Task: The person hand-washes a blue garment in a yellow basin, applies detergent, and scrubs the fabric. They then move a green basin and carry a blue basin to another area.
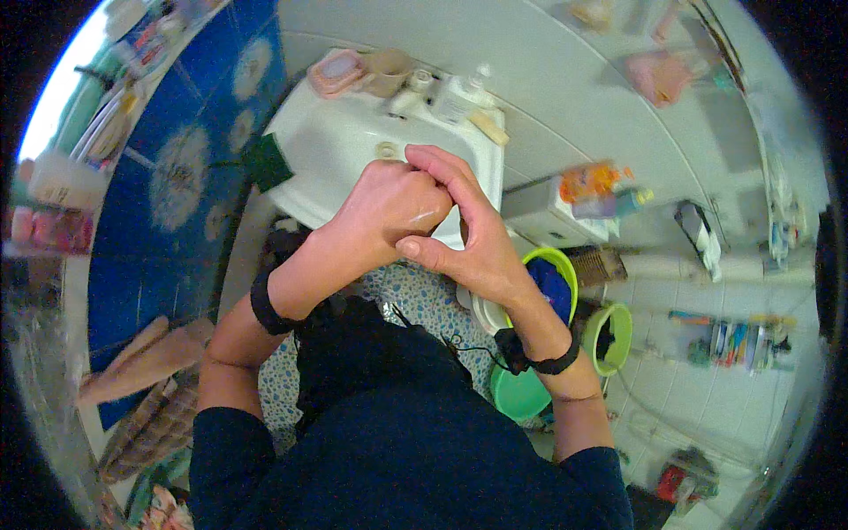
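Note:
My left hand (394, 205) is curled with its back up, and a wet streak shines across it. Its fingertips are hidden underneath, so I cannot see whether anything is inside. My right hand (487, 245) cups the knuckle side of the left from the right, thumb below and fingers above. Both hands are over the front part of a white washbasin (318, 146). In the bowl, the drain (386, 150) shows just above my hands. A chrome-and-white tap (411, 93) stands at the back. Each wrist wears a black band.
On the basin's back ledge are a pink soap dish (336, 71), a beige cup (386, 71), a white pump bottle (460, 96) and a yellowish bar (489, 128). A dark green cloth (267, 163) hangs at the left rim. Green tubs (520, 394) stand low at the right.

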`<state>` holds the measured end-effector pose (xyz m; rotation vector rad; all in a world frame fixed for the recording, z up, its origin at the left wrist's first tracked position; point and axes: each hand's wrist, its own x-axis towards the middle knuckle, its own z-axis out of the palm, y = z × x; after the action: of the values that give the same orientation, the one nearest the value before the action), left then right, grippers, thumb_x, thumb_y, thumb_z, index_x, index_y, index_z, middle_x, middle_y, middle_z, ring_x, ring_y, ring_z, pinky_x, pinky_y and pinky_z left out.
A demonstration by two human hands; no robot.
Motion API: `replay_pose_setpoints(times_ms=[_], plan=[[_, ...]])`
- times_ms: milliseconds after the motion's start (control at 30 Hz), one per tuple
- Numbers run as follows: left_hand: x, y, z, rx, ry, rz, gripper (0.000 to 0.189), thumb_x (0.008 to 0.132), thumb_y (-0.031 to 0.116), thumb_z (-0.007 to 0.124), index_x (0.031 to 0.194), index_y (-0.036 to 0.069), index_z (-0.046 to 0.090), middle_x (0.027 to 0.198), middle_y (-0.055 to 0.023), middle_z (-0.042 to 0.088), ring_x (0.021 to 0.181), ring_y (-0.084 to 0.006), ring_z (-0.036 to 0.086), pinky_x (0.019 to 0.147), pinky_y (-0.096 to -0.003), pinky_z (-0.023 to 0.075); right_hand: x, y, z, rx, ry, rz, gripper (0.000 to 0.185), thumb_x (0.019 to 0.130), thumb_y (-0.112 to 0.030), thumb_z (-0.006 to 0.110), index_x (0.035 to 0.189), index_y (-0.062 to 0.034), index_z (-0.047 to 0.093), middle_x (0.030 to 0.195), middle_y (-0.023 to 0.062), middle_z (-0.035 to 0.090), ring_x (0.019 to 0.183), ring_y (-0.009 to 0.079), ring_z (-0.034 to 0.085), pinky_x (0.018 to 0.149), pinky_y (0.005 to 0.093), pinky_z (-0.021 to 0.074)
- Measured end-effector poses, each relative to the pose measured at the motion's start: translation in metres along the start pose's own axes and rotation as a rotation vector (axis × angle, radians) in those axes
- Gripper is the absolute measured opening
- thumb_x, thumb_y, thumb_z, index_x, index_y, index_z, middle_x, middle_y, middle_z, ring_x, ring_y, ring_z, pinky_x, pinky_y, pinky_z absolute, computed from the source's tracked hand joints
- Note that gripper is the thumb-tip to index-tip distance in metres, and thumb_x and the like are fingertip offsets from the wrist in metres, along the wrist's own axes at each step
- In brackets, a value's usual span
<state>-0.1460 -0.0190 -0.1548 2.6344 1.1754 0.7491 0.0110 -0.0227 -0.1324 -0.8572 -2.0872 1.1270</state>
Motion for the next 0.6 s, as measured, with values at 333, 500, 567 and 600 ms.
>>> replay_pose_setpoints(times_ms=[333,500,567,600], plan=[[0.068,0.147,0.084,-0.112,0.023,0.26,0.006,0.062,0.011,0.063,0.061,0.006,0.061,0.062,-0.0122,0.06,0.06,-0.0302,0.063,0.05,-0.0385,0.049,-0.171,0.004,-0.065,-0.051,0.483,0.085,0.052,0.083,-0.023,0.065,0.127,0.0002,0.049,0.132,0.0142,0.046,0.127,0.026,0.04,0.108,0.0359,0.027],[0.071,0.219,0.119,-0.104,0.002,0.312,0.004,0.062,0.009,0.065,0.062,0.006,0.063,0.062,-0.0119,0.061,0.061,-0.0297,0.063,0.054,-0.039,0.0499,-0.256,0.004,-0.088,0.102,0.54,0.076,0.042,0.097,-0.026,0.038,0.128,0.001,0.05,0.135,0.0143,0.047,0.129,0.0284,0.039,0.109,0.0372,0.0254],[0.071,0.241,0.128,-0.073,-0.043,0.373,0.003,0.063,0.009,0.064,0.062,0.006,0.063,0.062,-0.0117,0.062,0.061,-0.0293,0.064,0.054,-0.0386,0.05,-0.284,0.002,-0.09,0.071,0.572,0.076,0.043,0.098,-0.026,0.036,0.128,0.0016,0.05,0.134,0.015,0.048,0.129,0.0282,0.039,0.11,0.0372,0.0246],[0.07,0.252,0.133,-0.06,-0.043,0.407,0.003,0.063,0.009,0.064,0.061,0.007,0.064,0.062,-0.0116,0.062,0.061,-0.0291,0.064,0.054,-0.0385,0.05,-0.298,0.0,-0.092,0.051,0.582,0.072,0.044,0.098,-0.026,0.035,0.128,0.0019,0.051,0.134,0.0153,0.048,0.129,0.0281,0.039,0.11,0.0372,0.0242]])
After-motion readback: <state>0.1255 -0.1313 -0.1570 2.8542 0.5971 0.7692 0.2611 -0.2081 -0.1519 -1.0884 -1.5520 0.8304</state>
